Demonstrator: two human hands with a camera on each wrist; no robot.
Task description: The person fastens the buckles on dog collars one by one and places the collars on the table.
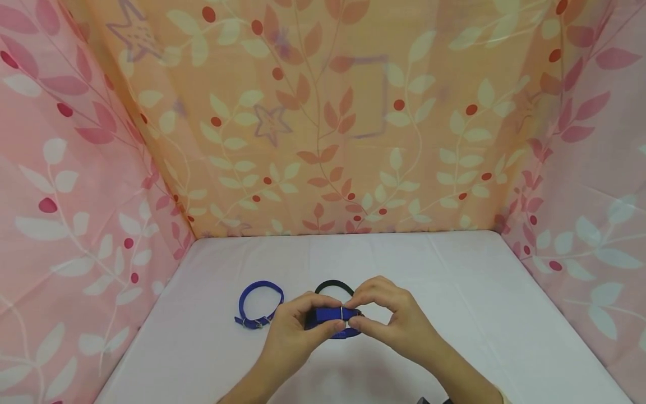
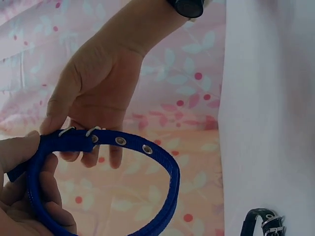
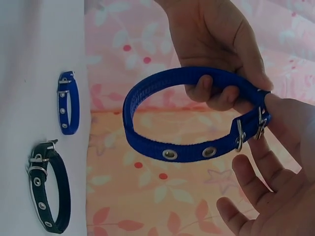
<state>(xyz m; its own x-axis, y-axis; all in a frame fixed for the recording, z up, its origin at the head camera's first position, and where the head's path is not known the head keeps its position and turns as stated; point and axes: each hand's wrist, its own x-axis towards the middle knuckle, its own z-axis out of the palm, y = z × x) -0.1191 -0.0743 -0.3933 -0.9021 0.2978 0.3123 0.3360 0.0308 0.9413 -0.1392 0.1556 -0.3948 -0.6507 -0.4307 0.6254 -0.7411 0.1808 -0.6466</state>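
Observation:
A blue collar (image 1: 329, 314) with metal eyelets and a buckle is held up between both hands, its band closed into a loop. My left hand (image 1: 292, 325) pinches the strap's end between thumb and fingers. On the other side, my right hand (image 1: 398, 314) pinches the same collar near the metal buckle and ring, its thumb close to the left one. In the right wrist view, the collar's eyelets (image 3: 170, 154) face the camera and the strap passes through the metal loops. Behind the hands lies a black collar (image 1: 334, 282), partly hidden by them in the head view.
A second blue collar (image 1: 248, 322), buckled into a ring, lies on the white tabletop (image 1: 212, 359) left of the hands. Patterned cloth hangs along the back (image 1: 323, 168) and both sides of the table. A dark object (image 1: 429, 400) peeks in at the bottom edge.

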